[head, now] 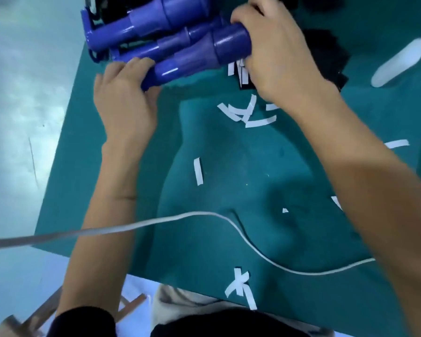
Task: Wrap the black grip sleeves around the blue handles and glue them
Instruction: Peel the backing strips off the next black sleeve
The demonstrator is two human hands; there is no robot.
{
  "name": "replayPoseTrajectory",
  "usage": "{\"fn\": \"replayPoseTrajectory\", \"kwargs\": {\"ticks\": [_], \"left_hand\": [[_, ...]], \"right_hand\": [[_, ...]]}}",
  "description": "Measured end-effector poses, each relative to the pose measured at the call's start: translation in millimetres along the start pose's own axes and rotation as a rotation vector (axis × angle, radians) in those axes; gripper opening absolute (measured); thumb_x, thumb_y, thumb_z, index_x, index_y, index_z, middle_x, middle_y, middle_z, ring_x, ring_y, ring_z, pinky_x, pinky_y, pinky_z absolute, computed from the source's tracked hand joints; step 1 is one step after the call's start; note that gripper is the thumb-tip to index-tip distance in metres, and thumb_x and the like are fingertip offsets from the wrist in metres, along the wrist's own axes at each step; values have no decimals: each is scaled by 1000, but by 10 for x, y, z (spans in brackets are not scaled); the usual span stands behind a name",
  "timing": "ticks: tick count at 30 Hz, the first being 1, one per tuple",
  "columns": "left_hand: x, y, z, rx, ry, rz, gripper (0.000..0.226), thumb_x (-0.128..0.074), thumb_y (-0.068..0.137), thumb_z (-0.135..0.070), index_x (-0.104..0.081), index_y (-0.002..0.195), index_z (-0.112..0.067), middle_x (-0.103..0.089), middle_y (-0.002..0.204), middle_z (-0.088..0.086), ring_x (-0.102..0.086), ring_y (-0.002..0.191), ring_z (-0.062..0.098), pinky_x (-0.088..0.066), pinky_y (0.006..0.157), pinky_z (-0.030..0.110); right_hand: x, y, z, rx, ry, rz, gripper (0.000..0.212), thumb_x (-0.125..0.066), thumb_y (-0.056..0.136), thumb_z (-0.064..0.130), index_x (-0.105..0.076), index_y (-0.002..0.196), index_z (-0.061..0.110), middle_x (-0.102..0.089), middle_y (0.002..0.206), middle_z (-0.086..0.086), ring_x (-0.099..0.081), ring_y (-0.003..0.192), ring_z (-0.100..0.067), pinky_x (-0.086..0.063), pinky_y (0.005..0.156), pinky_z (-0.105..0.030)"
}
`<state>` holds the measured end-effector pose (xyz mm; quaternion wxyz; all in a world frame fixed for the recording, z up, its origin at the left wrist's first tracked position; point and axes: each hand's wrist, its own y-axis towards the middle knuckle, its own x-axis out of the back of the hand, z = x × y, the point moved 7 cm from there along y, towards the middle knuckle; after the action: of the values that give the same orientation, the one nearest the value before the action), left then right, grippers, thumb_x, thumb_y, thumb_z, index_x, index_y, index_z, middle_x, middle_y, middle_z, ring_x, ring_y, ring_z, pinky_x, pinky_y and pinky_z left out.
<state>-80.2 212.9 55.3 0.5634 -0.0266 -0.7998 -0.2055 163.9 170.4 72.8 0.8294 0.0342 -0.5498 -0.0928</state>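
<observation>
We judge the job on this piece as barely begun. The blue handle (199,57) we hold shows bare plastic along its whole visible length, with no black wrap on it. The other blue handles (156,23), stacked just behind it at the far edge of the worktop (253,181), look bare too. The white strips (248,113) scattered over the green surface may be peeled backing, which would suggest earlier pieces are finished, but none of those are in view.

Our left hand (124,93) grips the narrow end, its fingers (136,64) curled over the top and the thumb underneath. Our right hand (272,52) is clenched round the wide end, which sits deep in the palm. So the handle spans the gap between both hands, raised a little off the surface.

The black grip sleeves (326,52) seem to be the dark heap just beyond and beneath the right hand, though blur keeps us from being sure. Neither hand holds one. A pale bottle (404,59), possibly the glue, lies well apart to the right. Wrapping and gluing remain.
</observation>
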Motion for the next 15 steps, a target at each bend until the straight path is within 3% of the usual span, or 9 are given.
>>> {"fn": "replayPoseTrajectory", "kwargs": {"ticks": [3,5,8,9,11,15], "left_hand": [[223,-298,46,-8,-333,-69,45,-81,76,-18,-77,120,-25,-69,111,-24,-64,105,9,-45,99,18],[205,-463,-9,-4,-522,21,58,-88,72,-16,-73,124,-35,-69,110,-32,-69,104,4,-51,102,25],[-25,-574,-340,1,-749,262,68,-90,69,-13,-68,123,-47,-74,109,-27,-73,94,2,-55,90,22],[-116,-571,-461,9,-783,295,63,-87,71,-12,-69,120,-46,-75,107,-25,-72,88,0,-54,82,17],[-283,-547,-672,51,-824,300,48,-77,76,-9,-74,112,-40,-77,97,-23,-68,78,-4,-50,70,11],[-573,-517,-856,167,-816,373,29,-64,82,-14,-79,93,-37,-78,84,-13,-71,59,12,-59,65,29]], "right_hand": [[296,-668,-72,43,227,1,56,-72,81,11,-59,133,24,-51,132,6,-51,110,-12,-39,95,-21],[336,-1123,-276,-46,401,96,54,-74,81,27,-60,132,35,-55,124,14,-56,101,-4,-42,92,-11],[266,-1601,-767,-279,709,112,32,-67,84,38,-63,115,47,-64,98,14,-65,65,-15,-55,68,-24],[237,-1713,-920,-335,710,80,23,-62,87,41,-63,110,46,-64,89,8,-61,57,-17,-53,61,-27],[190,-1913,-1158,-416,533,31,18,-50,95,47,-61,105,38,-61,80,1,-55,59,-12,-44,60,-26],[100,-2199,-1255,-467,54,-4,38,-39,103,52,-64,101,23,-57,82,1,-50,79,-23,-30,70,-34]]}}
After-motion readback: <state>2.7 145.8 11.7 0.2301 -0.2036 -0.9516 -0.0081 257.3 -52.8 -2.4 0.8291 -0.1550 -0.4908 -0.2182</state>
